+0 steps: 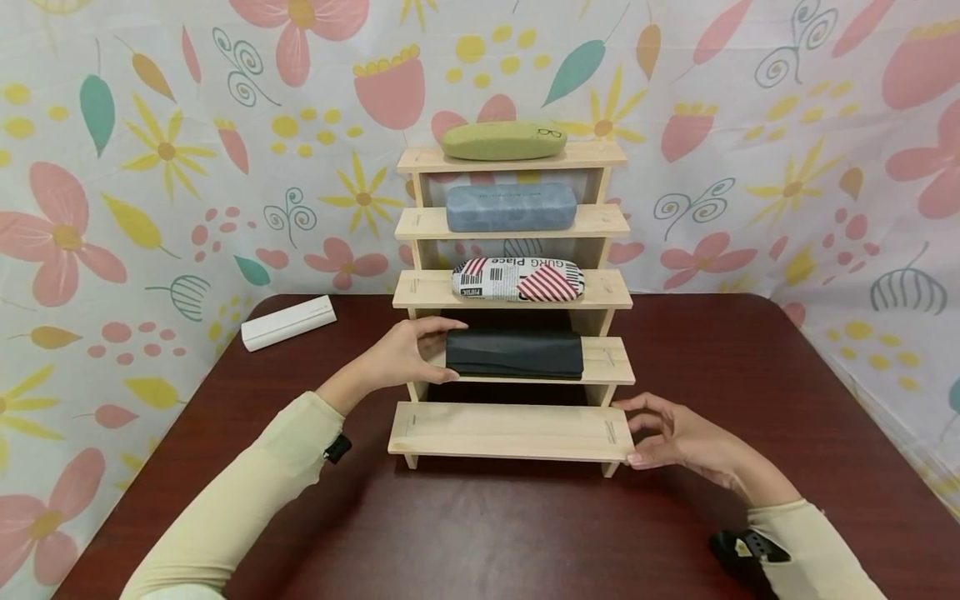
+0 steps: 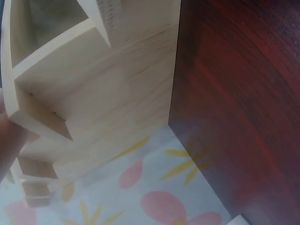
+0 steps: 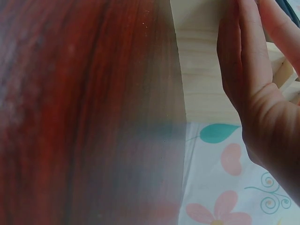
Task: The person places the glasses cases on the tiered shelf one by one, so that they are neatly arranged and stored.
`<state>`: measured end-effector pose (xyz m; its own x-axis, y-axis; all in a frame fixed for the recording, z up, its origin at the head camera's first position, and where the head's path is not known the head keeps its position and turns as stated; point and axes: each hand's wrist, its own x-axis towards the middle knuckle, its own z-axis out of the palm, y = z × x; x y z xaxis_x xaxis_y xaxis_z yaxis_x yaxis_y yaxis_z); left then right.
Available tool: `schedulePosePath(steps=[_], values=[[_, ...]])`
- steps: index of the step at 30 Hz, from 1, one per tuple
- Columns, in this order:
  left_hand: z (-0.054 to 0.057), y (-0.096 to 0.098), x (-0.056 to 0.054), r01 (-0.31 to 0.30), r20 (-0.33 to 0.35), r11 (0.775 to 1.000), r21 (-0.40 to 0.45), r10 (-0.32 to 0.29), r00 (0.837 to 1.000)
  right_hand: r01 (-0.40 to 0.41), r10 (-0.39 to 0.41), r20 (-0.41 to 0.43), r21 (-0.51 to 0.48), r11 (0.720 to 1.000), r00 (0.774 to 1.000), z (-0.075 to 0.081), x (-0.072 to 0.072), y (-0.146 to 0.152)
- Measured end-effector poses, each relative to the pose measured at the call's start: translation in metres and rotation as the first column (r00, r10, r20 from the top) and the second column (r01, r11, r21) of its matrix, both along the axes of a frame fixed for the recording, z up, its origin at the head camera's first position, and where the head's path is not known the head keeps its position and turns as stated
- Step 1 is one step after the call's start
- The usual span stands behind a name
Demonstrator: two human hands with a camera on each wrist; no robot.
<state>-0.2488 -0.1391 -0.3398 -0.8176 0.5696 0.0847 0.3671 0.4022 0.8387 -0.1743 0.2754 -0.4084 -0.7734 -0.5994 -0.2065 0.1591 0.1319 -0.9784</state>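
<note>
A wooden tiered rack (image 1: 510, 429) stands on the table. On its second tier from the bottom lies a black glasses case (image 1: 514, 354). My left hand (image 1: 401, 354) holds that case's left end, thumb at the front and fingers behind; in the left wrist view only a blurred bit of hand (image 2: 9, 140) shows beside the rack. With fingers curled round the right end of the lowest tier, my right hand (image 1: 682, 437) grips the rack. Higher tiers carry a newsprint-patterned case (image 1: 517, 279), a blue case (image 1: 512, 208) and, topmost, a green glasses case (image 1: 504, 141).
A white oblong case (image 1: 288, 323) lies on the dark red table (image 1: 480, 533), left of the rack. Behind the table hangs a flower-patterned cloth (image 1: 270, 192). The lowest tier is bare wood.
</note>
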Motion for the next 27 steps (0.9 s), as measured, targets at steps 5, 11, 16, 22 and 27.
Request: schedulePosePath(steps=[5,11,16,22,27], values=[[0.002,-0.004,0.002,0.017,0.003,0.999,-0.037,-0.017,1.0,-0.008,0.008,-0.006,-0.019,1.0,1.0,-0.001,-0.001,-0.001],[0.01,-0.026,0.005,0.115,0.024,0.988,0.105,-0.119,0.993,-0.013,0.013,-0.011,-0.029,0.999,1.0,-0.004,0.0,-0.002],[0.018,-0.072,0.004,0.14,-0.029,0.958,0.252,-0.137,0.99,-0.013,0.013,-0.002,-0.021,1.0,1.0,-0.004,-0.001,-0.002],[0.015,-0.145,-0.006,-0.017,-0.059,0.903,0.43,0.047,0.997,-0.014,0.014,-0.016,-0.018,1.0,1.0,-0.002,-0.002,-0.001],[-0.002,-0.197,-0.016,-0.262,0.017,0.841,0.473,0.289,0.957,-0.021,0.02,-0.014,-0.019,1.0,1.0,-0.001,-0.002,0.0]])
